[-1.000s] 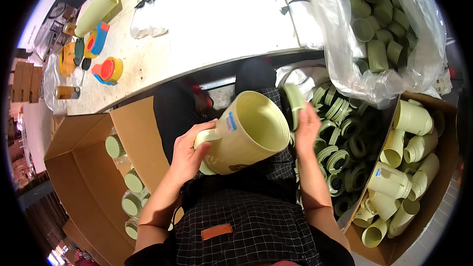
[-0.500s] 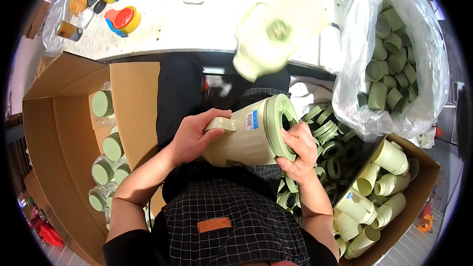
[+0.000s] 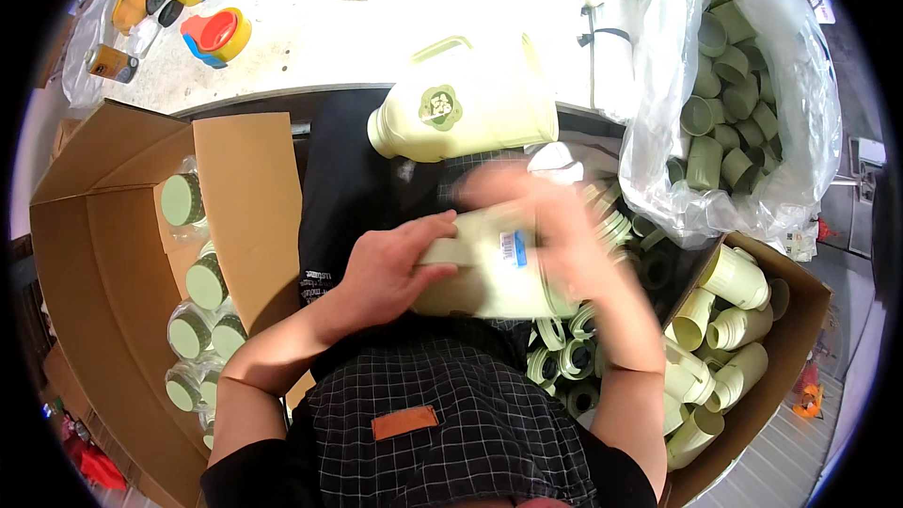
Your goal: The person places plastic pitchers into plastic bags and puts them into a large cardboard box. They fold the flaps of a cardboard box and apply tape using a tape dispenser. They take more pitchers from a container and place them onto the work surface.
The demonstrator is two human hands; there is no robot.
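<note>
Across my lap lies a pale green jug-like vessel (image 3: 484, 287) with a blue and white sticker on its side. My left hand (image 3: 395, 263) is closed round its handle. My right hand (image 3: 564, 226) is smeared by motion over the vessel's right end, its fingers unclear; it hides most of the ring on that end. Just beyond, a second pale green jug (image 3: 499, 103) with a dark green flower emblem lies on its side at the table's near edge, its neck to the left. Several green threaded rings (image 3: 574, 357) lie heaped beside my right forearm.
At left, a cardboard box (image 3: 103, 273) holds wrapped green-capped vessels (image 3: 207, 282). A clear plastic bag (image 3: 649, 160) of green cups stands at right, above a carton (image 3: 800, 357) of pale green bodies. Red, yellow and blue parts (image 3: 218, 35) lie on the white table (image 3: 282, 56).
My right hand has shifted from gripping the ring at the vessel's end to sweeping up and over it. The second jug, blurred and tilted before, now lies sideways at the table edge.
</note>
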